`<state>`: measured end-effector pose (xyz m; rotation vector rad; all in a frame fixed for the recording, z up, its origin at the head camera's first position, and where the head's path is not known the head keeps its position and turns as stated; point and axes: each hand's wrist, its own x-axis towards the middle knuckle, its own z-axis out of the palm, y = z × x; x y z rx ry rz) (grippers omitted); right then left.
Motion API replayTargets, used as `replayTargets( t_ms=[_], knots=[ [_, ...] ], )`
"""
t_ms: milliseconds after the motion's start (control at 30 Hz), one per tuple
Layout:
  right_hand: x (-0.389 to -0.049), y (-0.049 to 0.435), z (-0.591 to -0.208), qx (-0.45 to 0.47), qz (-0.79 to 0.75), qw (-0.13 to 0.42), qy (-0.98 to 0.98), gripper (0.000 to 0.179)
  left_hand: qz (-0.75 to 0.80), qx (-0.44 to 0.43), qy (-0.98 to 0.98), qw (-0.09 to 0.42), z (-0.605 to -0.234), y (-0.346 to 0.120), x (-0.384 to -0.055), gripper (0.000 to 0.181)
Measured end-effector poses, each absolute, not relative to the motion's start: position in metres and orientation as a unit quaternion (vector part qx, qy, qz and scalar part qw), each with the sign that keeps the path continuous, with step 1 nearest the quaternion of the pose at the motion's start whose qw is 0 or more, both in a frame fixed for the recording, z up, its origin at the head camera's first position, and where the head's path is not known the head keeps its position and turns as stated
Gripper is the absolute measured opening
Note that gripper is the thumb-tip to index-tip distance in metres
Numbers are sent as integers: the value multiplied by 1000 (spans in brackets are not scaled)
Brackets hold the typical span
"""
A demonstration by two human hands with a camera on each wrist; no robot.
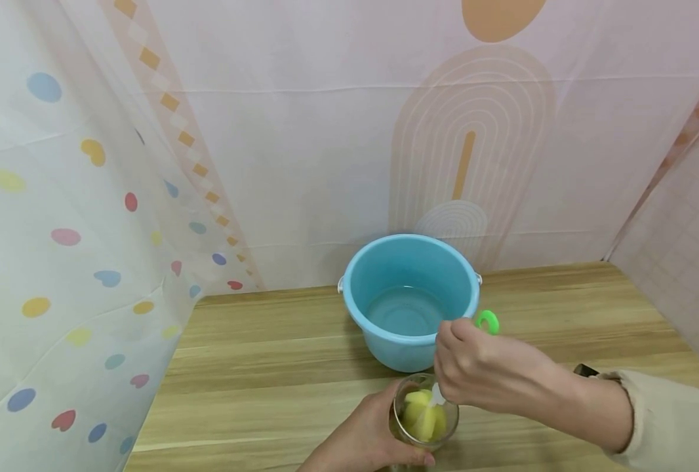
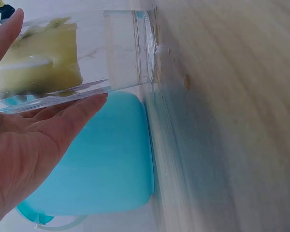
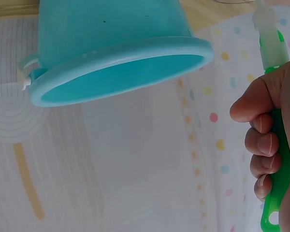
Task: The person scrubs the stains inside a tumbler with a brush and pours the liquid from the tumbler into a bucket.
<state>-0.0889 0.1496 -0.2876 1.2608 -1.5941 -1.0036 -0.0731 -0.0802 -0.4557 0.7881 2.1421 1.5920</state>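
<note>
My left hand [image 1: 358,436] holds a clear drinking glass [image 2: 123,53] low over the table, with the thumb and fingers on opposite sides of its wall. The glass's base is at the tabletop; I cannot tell if it touches. Inside sits the yellow sponge head [image 1: 423,419] of a cup brush. My right hand [image 1: 491,367] grips the brush's green handle [image 3: 282,154] above the glass mouth, fingers curled round it. A white neck [image 3: 273,46] joins handle and sponge. Just behind the glass stands a light blue bucket [image 1: 399,354].
Shallow clear liquid [image 1: 408,308] lies in the bucket. Water drops [image 2: 186,81] dot the wooden table [image 1: 255,367] by the glass. A small dark object [image 1: 585,371] shows beside the right sleeve. Patterned curtains [image 1: 302,164] hang behind and at both sides.
</note>
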Motion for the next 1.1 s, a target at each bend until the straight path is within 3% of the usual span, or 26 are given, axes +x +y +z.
replayTargets(
  t_ms=[600,1100],
  knots=[
    [-106,146,-281,512,-394,401,-650,34,561,280,757,182,-453,-79,-72,83],
    [-109,159,-282,512,-377,375,-674,34,553,274,766,181,-453,-80,-72,84]
  ],
)
